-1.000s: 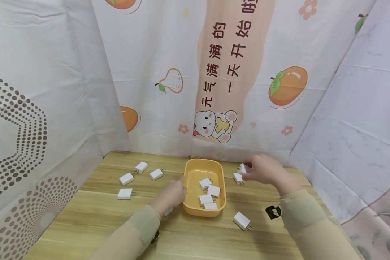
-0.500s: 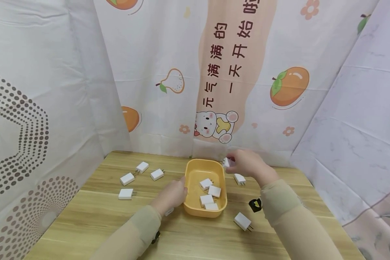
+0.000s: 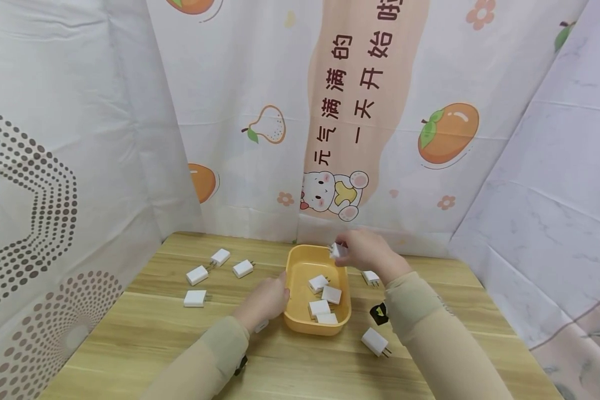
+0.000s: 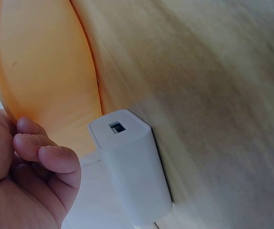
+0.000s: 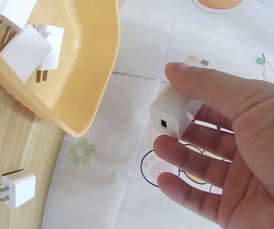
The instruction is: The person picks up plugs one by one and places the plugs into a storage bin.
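Note:
My right hand (image 3: 367,253) pinches a white USB charger plug (image 5: 173,109) between thumb and fingers, over the far right part of a yellow-orange plastic bin (image 3: 317,328). The plug's USB port shows in the right wrist view. Several white charger plugs (image 3: 331,295) lie in the bin. At the bin's left side, my left hand (image 3: 264,300) grips the rim, its fingers (image 4: 60,160) curled against the outer wall. The thumb is hidden in the left wrist view. Beside that hand a charger plug (image 4: 134,167) lies on the table, mostly covered in the head view.
Several more plugs (image 3: 195,299) are scattered on the wooden table (image 3: 145,333) left of the bin. On its right are a near plug (image 3: 375,341) and a far plug (image 3: 370,278), partly behind the right arm. A printed curtain (image 3: 250,222) stands along the table's back edge.
My right hand has lifted the plug from the table's far right and carried it left to above the bin. My left hand has stayed at the bin's rim.

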The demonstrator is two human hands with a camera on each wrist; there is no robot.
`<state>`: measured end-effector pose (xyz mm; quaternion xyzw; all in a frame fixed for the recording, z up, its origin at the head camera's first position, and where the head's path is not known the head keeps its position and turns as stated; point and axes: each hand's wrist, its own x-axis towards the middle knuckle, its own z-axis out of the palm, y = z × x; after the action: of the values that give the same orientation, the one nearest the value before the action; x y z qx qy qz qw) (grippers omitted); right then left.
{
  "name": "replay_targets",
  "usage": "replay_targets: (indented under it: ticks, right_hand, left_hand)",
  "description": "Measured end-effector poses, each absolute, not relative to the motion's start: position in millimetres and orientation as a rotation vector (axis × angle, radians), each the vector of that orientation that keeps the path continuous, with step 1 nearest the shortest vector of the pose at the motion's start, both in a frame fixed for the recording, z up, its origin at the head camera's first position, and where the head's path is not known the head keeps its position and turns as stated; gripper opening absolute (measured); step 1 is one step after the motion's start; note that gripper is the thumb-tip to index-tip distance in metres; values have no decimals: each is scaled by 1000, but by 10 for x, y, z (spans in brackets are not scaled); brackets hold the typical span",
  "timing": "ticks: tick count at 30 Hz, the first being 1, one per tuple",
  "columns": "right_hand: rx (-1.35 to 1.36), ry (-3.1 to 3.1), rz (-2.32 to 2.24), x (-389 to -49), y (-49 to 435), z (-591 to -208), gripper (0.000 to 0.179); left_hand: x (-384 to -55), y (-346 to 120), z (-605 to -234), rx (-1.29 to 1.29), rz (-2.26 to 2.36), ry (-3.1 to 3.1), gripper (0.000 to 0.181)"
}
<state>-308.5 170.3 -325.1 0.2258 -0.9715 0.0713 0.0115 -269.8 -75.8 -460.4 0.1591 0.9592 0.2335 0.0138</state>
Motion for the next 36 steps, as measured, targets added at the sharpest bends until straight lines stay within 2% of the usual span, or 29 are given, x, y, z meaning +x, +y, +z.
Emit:
replay_targets:
  ticks: [7, 14, 20, 36]
  right_hand:
    - [683, -3026, 236, -3120, 1681, -3319, 39]
    - [684, -3024, 234, -3194, 1674, -3493, 33]
    - [660, -3048, 228, -3259, 1675, -3675, 39]
    - [579, -3172, 239, -3275, 1652, -3953, 38]
  left_hand:
    - [-2703, -768, -4616, 508, 757, 2978, 55]
    - [-2710, -772, -4619, 490, 764, 2964, 56]
    - [-2700, -775, -4618, 499, 774, 2963, 56]
    - [-2699, -768, -4615, 520, 774, 2977, 55]
